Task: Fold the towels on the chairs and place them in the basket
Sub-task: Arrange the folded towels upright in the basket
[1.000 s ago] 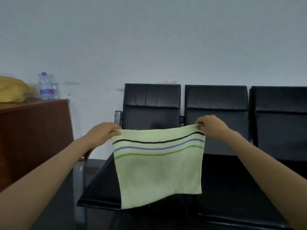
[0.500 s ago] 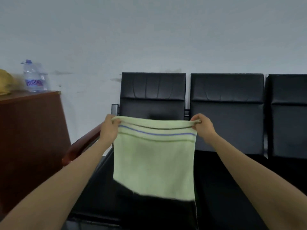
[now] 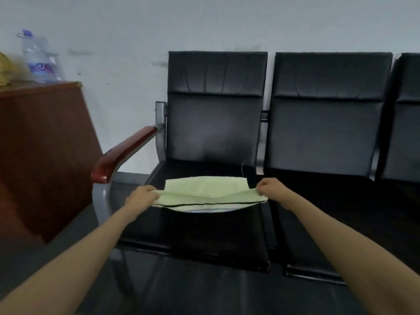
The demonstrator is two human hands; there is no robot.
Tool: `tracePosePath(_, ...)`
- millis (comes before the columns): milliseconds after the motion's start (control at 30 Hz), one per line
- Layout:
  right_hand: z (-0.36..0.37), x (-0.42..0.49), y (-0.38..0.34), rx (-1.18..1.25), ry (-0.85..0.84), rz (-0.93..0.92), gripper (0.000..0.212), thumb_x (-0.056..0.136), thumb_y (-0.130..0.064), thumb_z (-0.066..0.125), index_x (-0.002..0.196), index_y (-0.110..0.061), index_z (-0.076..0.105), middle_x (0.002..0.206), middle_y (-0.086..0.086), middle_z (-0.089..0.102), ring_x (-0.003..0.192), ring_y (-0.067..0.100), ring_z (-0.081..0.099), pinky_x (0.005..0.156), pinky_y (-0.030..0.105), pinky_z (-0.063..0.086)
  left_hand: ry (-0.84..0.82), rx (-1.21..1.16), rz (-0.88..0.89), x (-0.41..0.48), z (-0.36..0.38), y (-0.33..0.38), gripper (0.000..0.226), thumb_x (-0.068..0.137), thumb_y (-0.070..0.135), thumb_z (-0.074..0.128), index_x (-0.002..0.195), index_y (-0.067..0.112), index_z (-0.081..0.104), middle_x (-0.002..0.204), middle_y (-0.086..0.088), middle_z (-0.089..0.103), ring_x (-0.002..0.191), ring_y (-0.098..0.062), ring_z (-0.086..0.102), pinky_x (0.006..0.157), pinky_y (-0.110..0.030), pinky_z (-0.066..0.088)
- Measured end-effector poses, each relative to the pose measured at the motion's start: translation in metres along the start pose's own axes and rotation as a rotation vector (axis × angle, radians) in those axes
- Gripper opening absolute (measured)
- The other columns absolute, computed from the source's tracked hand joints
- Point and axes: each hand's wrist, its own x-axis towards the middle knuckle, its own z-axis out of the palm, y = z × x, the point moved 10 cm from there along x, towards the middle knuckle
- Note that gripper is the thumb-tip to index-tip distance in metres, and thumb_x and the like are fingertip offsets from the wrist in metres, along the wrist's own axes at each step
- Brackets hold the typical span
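1. I count one light green towel [image 3: 204,189].
2. I count two hands: left hand [image 3: 143,196] and right hand [image 3: 270,189].
3. I count three black chairs in a row: left chair [image 3: 216,123], middle chair [image 3: 327,123] and right chair [image 3: 409,110], which is cut by the frame edge.
4. One reddish wooden armrest [image 3: 122,153].
5. One plastic bottle [image 3: 38,60].
6. One brown cabinet [image 3: 41,144].
7. One yellow object [image 3: 6,69], too blurred for me to identify.
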Motion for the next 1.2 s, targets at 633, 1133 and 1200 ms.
tracePosePath(633, 0.044, 0.058, 0.034, 0.141, 0.130, 0.037, 0.015, 0.092, -0.007, 0.043, 0.099, -0.013, 0.055, 0.089, 0.003, 0.055, 0.073, 0.016, 0.050, 0.057, 0.025, 0.041, 0.178, -0.243, -0.157, 0.048, 0.043, -0.045, 0.019, 0.089, 0.012, 0.046, 0.094, 0.004, 0.062, 0.099, -0.014, 0.061, 0.091, -0.028, 0.054, 0.080, -0.037, 0.043)
tracePosePath(1133, 0.129, 0.026, -0.007, -0.381, 0.138, -0.356, 0.041, 0.093, -0.009, 0.048, 0.134, -0.009, 0.044, 0.136, 0.009, 0.044, 0.131, 0.025, 0.032, 0.107, 0.032, 0.028, 0.179, 0.523, 0.370, 0.005, 0.116, 0.022, 0.041, 0.095, 0.016, 0.047, 0.135, 0.010, 0.044, 0.142, -0.008, 0.039, 0.130, -0.025, 0.035, 0.108, -0.035, 0.027)
tracePosePath(1200, 0.171, 0.013, -0.020, -0.337, -0.008, -0.391, 0.041, 0.098, -0.015, 0.043, 0.139, -0.008, 0.040, 0.142, 0.009, 0.041, 0.136, 0.023, 0.030, 0.112, 0.031, 0.024, 0.049, 0.476, 0.398, -0.008, 0.153, 0.032, 0.039, 0.100, 0.018, 0.037, 0.138, 0.011, 0.044, 0.146, -0.006, 0.038, 0.135, -0.022, 0.032, 0.111, -0.033, 0.023)
